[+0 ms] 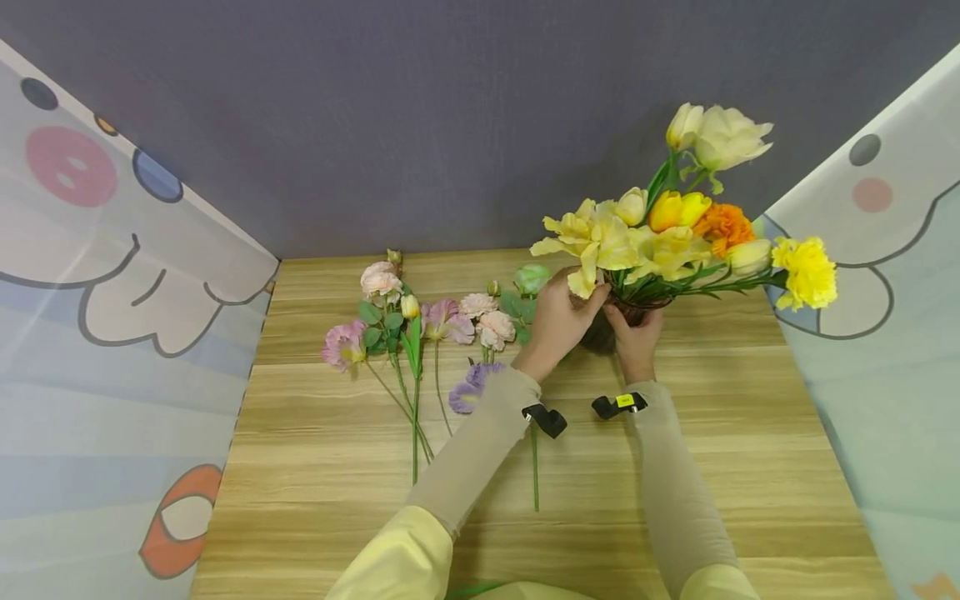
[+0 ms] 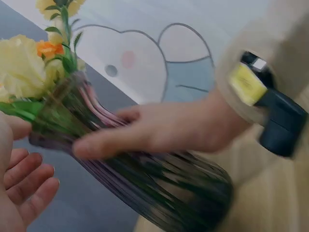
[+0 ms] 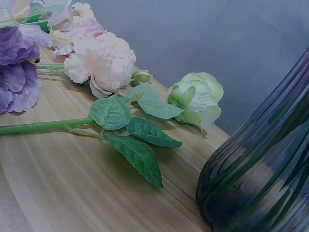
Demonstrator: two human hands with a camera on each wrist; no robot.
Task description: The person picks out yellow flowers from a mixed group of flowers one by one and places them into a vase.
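A ribbed, see-through purple-tinted glass vase [image 2: 193,193] stands at the right of the table, full of green stems. My right hand [image 1: 637,340] grips it around the neck, thumb across the near side in the left wrist view. At the rim's left side is my left hand [image 1: 557,321], its thumb by the glass and its other fingers loosely bent and apart from the vase. Pale yellow flowers [image 1: 592,237] partly cover its fingertips in the head view. An orange bloom [image 1: 724,229], a yellow carnation [image 1: 806,273] and white flowers [image 1: 727,140] also rise from the vase.
Left of the vase, loose stems lie on the wooden table [image 1: 300,467]: pink roses [image 1: 495,331], a purple flower [image 1: 468,390], a yellow-white tulip [image 1: 409,307] and a green-white rose [image 3: 198,96]. A grey wall [image 1: 420,133] rises behind; printed panels [image 1: 885,217] flank both sides.
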